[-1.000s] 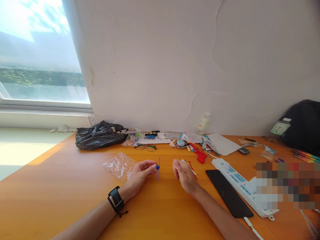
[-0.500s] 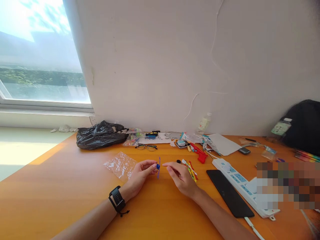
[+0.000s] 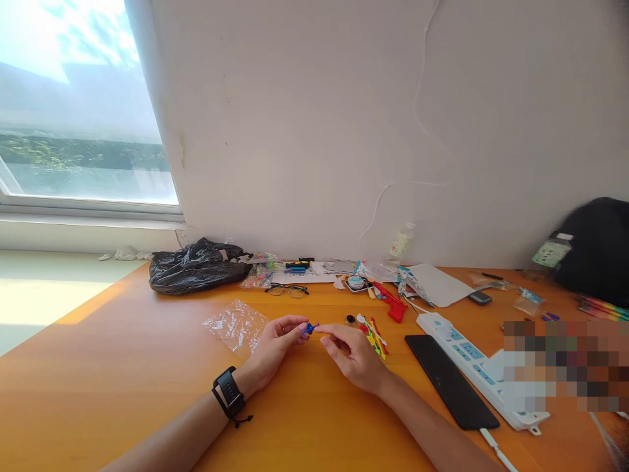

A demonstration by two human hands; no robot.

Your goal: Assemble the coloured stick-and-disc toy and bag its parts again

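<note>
Between the thumb and fingertips of my left hand (image 3: 279,339) is a small blue propeller (image 3: 309,328), held above the table. My right hand (image 3: 358,357) faces it from the other side, its index finger stretched out so the tip meets or nearly meets the propeller. The right thumb is apart from that finger, with nothing visible between them. Just beyond the right hand lie several thin coloured plastic pieces (image 3: 376,335) and a small black round part (image 3: 350,320). A clear plastic bag (image 3: 236,324) lies behind my left hand.
A black phone (image 3: 449,380) and a white power strip (image 3: 472,357) lie to the right. Further back are a red toy gun (image 3: 393,303), glasses (image 3: 287,290), a black plastic bag (image 3: 196,269) and a bottle (image 3: 401,242) by the wall.
My right index finger has moved left to the propeller. Its long blades, upright before, now show in a different position, as if turned. My left hand has stayed in place.
</note>
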